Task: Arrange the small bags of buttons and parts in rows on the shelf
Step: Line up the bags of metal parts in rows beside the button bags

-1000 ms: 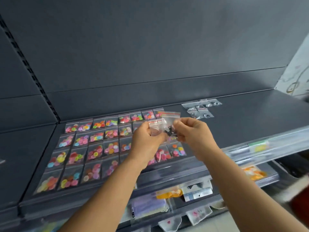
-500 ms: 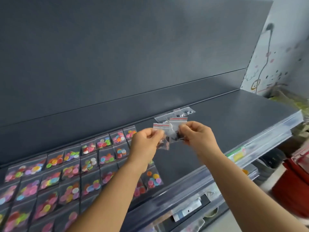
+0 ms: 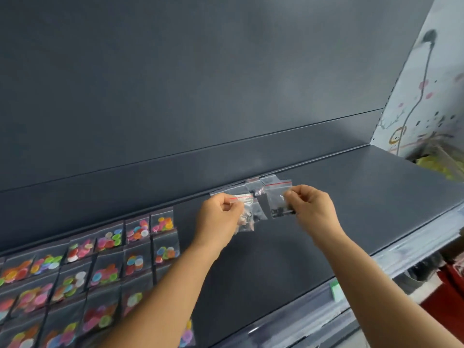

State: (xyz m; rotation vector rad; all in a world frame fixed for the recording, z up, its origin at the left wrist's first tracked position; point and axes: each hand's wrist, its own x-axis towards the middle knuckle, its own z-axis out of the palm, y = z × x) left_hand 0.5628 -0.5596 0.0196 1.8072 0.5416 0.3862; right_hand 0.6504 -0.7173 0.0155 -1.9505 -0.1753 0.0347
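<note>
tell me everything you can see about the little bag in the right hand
The small bag is clear, thin plastic with a red line under its zip-seal top. Small black parts sit at its bottom; what they are is too blurred to tell. It hangs roughly upright in the air above the dark shelf, near the back edge. The right hand pinches its right side between thumb and fingertips. Its left edge is close to other clear bags, which the left hand holds.

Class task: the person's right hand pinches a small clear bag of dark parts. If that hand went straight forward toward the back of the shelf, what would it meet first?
Probably the small clear bags lying by the dark grey back panel, just beyond the right hand; depth is unclear.
</note>
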